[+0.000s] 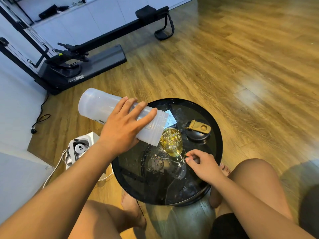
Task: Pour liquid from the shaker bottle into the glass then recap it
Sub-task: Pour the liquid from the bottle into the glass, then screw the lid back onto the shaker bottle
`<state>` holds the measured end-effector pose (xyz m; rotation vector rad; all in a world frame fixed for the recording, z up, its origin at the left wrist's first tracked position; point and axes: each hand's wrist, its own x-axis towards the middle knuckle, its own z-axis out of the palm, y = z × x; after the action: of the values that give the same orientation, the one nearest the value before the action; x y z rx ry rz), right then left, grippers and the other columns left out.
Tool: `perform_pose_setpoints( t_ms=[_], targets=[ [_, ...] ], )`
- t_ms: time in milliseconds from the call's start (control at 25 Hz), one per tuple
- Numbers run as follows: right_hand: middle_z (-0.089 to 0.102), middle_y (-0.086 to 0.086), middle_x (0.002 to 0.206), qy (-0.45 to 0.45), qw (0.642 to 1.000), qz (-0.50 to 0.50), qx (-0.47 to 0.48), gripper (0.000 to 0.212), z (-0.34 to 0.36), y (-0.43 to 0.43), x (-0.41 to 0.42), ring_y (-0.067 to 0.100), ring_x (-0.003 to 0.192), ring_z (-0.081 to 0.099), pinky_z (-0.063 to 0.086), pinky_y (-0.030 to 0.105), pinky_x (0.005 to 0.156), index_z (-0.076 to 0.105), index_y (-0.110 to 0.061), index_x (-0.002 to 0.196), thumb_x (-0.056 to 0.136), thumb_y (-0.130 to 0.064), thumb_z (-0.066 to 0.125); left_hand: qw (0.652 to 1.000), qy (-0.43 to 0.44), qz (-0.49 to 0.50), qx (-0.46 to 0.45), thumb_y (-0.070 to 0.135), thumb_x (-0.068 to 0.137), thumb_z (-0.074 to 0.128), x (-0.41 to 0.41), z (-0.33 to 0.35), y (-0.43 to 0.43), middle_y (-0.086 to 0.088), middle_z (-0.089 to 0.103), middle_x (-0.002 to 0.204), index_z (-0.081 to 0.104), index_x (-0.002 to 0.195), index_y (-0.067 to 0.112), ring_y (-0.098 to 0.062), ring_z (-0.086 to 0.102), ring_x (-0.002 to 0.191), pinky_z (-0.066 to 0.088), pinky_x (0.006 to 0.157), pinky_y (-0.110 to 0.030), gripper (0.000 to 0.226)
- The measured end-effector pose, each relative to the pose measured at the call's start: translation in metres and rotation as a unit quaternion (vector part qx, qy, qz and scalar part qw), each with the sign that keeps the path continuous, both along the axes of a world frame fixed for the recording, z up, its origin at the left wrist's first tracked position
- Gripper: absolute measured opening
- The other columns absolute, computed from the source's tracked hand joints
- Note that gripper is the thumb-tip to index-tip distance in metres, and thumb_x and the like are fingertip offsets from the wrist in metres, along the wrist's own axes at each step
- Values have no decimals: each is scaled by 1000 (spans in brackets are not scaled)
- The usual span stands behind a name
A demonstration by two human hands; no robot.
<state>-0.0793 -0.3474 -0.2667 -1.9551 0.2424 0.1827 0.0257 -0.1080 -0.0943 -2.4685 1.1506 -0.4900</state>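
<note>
My left hand (123, 125) grips a translucent white shaker bottle (96, 104), uncapped and tipped far over, its threaded mouth just above a small glass (172, 144). The glass stands on a round black tray table (216, 135) and holds yellowish liquid close to its rim. The bottle's black lid with a tan flip cap (198, 133) lies on the table right of the glass. My right hand (201, 163) rests on the table just right of the glass base, fingers loosely curled, holding nothing. Water drops and puddles cover the table top.
A white paper slip (170, 119) lies behind the glass, partly under the bottle. A white box with a cable (78, 149) sits on the wood floor left of the table. Black exercise equipment (82, 57) stands at the back left. My bare knees flank the table.
</note>
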Motion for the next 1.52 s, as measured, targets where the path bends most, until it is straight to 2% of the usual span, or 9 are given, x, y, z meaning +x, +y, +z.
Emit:
perform_pose_setpoints(
  t_ms=[240,360,440,600,720,880,1080,1280,1520],
  targets=[
    [62,-8,71,1,1000,1,-2,4,-1,0,0,2,61,54,42,6,62,66,-29,91,88,-27,64,999,-2,6,-39,38,60,89,1,0,-1,-19,55,139,41,144,20,-45,49,126,31,112,-57,99],
    [64,-7,73,2,1000,1,-3,5,0,0,0,2,63,56,42,7,61,66,-29,92,88,-27,64,982,66,96,-148,35,52,90,-1,-2,2,-10,55,139,42,146,23,-37,50,125,38,106,-52,106],
    [67,-5,77,3,1000,0,-1,6,0,0,0,4,65,57,42,9,63,67,-29,93,88,-28,64,938,150,164,-267,30,50,92,-6,-7,6,-1,56,138,42,147,26,-30,50,123,41,102,-47,108],
    [66,-6,77,5,1000,2,-6,6,1,-1,0,5,66,57,43,8,61,67,-29,93,88,-28,64,858,241,217,-397,31,48,97,-23,-31,15,8,56,130,41,142,34,-22,55,118,48,99,-45,110],
    [64,-8,73,5,1000,8,-14,6,1,0,0,4,65,57,43,7,61,67,-28,94,88,-28,63,777,235,277,-514,33,49,100,-40,-48,14,10,56,126,38,140,33,-16,55,114,47,94,-36,110],
    [64,-8,71,2,1000,4,-22,6,-2,0,-2,3,63,56,42,5,61,68,-28,92,87,-27,65,686,216,317,-618,37,53,100,-53,-70,16,9,57,130,37,141,30,-15,58,118,51,99,-40,109],
    [70,-5,81,2,999,4,-35,6,-4,-1,-3,9,72,63,42,5,63,67,-31,89,87,-25,66,606,218,341,-685,35,54,99,-64,-91,11,13,57,128,35,133,43,-10,59,117,51,102,-41,102],
    [69,-7,85,13,998,18,-51,5,-2,0,-6,6,78,63,42,6,62,66,-30,92,89,-26,64,610,203,353,-680,35,50,101,-69,-99,7,4,58,133,38,142,25,-13,56,120,49,105,-38,112],
    [68,-7,83,13,997,26,-75,5,-5,1,-6,7,76,62,41,5,64,67,-27,93,89,-25,65,610,222,337,-682,33,49,101,-74,-109,8,3,56,136,39,145,22,-13,53,126,44,107,-30,115]
  ],
)
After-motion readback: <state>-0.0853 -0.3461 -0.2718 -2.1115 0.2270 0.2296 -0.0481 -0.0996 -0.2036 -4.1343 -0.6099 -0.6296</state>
